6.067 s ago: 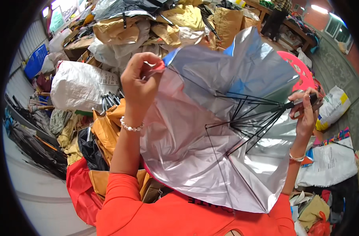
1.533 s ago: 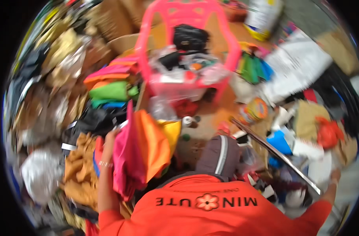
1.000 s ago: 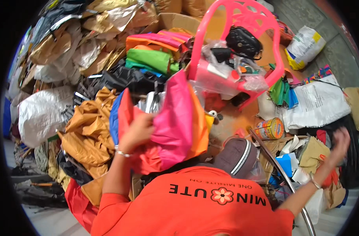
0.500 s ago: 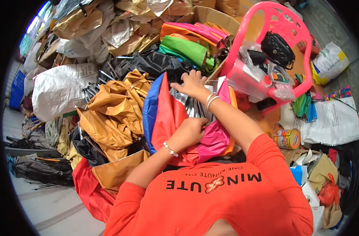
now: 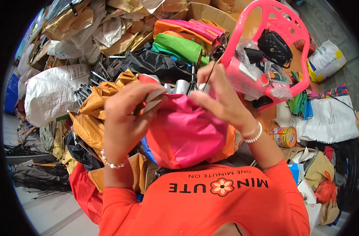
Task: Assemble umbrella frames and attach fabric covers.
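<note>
Probably light, soft and slippery, the umbrella cloth (image 5: 191, 135) suits a pinch at its hem; the thin dark rod (image 5: 213, 69) seems bendable. Vivid pink, flanked by orange and blue, the cloth bunches before my red shirt (image 5: 148, 214). My left hand (image 5: 126, 108) curls around something flat and grey (image 5: 156, 94), unclear; my right hand (image 5: 224, 100) pinches the rod.

- The umbrella (image 5: 187, 133) is in front, between the left hand (image 5: 126, 108) and right hand (image 5: 224, 96).
- A chair (image 5: 235, 34) stands beyond, to the right, a handbag (image 5: 274, 48) on it.
- Folded fabric (image 5: 179, 48) lies left of the chair.
- A tin (image 5: 283, 137) sits right of the umbrella.
- Far left: a sack (image 5: 49, 94).
</note>
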A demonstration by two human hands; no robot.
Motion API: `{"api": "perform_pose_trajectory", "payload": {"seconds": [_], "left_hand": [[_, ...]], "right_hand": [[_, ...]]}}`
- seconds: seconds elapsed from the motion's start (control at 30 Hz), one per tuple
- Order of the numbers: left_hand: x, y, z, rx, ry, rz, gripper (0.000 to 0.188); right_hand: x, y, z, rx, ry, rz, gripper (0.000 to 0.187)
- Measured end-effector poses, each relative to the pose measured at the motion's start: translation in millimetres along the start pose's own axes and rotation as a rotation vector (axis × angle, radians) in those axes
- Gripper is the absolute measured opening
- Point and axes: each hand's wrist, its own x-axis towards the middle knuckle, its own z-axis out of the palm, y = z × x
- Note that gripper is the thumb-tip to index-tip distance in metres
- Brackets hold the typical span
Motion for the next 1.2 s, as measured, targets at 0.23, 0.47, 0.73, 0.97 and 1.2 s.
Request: {"api": "perform_pose_trajectory", "payload": {"seconds": [0.23, 0.47, 0.73, 0.97, 1.2], "left_hand": [[38, 18, 9, -0.269, -0.101, 0.025, 0.024], [56, -33, 0, -0.341, -0.672, -0.158, 0.032], [51, -29, 16, -0.912, -0.5, -0.365, 0.025], [64, -59, -5, -0.415, -0.842, -0.262, 0.016], [100, -91, -65, 0.19, 0.025, -0.169, 0.021]], "right_hand": [[-6, -56, -17, 0.293, 0.043, 0.047, 0.019], [-21, -54, -27, 1.093, 0.236, 0.45, 0.013], [-16, -43, -19, 0.847, 0.152, 0.33, 0.013], [-22, -33, -35, 0.73, 0.178, 0.335, 0.009], [-29, -32, -38, 0.511, 0.141, 0.359, 0.01]]}}
